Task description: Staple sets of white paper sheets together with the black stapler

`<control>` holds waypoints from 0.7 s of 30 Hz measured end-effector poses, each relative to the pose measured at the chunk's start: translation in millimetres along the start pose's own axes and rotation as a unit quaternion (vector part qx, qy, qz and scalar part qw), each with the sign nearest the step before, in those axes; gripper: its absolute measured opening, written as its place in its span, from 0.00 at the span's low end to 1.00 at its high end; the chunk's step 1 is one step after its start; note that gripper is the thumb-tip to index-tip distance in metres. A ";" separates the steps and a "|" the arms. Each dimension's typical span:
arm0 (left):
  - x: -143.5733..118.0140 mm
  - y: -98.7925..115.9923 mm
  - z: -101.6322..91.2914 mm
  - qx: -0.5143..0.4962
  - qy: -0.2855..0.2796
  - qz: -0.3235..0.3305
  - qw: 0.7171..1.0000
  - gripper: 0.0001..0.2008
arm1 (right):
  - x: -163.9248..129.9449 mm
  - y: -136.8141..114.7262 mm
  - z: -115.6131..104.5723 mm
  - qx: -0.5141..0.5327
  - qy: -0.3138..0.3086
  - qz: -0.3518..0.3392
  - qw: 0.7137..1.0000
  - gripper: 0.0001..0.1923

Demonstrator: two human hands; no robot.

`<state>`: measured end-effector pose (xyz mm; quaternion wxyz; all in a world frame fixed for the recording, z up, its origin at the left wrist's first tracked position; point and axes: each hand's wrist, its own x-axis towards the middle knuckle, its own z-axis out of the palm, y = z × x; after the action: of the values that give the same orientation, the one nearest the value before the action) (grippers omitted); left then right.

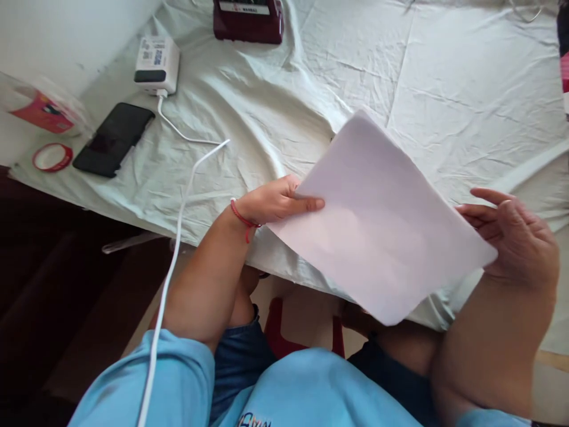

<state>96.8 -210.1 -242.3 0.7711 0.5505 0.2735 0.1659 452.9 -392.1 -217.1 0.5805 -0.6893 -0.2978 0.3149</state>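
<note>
White paper (382,225) held aslant by the left hand (278,198)

The white paper is gripped near its left corner by the left hand, with the thumb laid flat on the upper face and the fingers hidden beneath. It is held above the near edge of the cloth-covered surface (444,65), turned so that one corner is pointed toward the far side and the opposite corner is extended over the person's lap. No writing can be made out on the face that is shown.

The right hand (522,240) is placed at the paper's right corner, its fingers parted and loosely bent, the palm partly covered by the corner. Whether the edge is touched by the fingertips cannot be told. A red string bracelet (242,214) is worn on the left wrist.

Toward the left of the surface, a black phone (113,142) is laid between a white block (164,62) and a red band (67,156). A white cable (181,219) is plugged into the block and is run across the left upper arm. Behind the band, a clear plastic bag with a red print (48,112) is seen. At the far side, a dark red case (249,29) is cut off by the view.
</note>
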 end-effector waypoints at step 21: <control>17.4 -0.6 4.4 0.138 -0.004 0.033 0.990 0.09 | -10.1 -2.7 17.6 -0.187 -0.188 0.165 0.950 0.23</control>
<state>113.2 -204.0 -245.9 0.6831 0.6610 0.2724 0.1494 432.8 -388.8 -215.7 0.3148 -0.7535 -0.3370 0.4685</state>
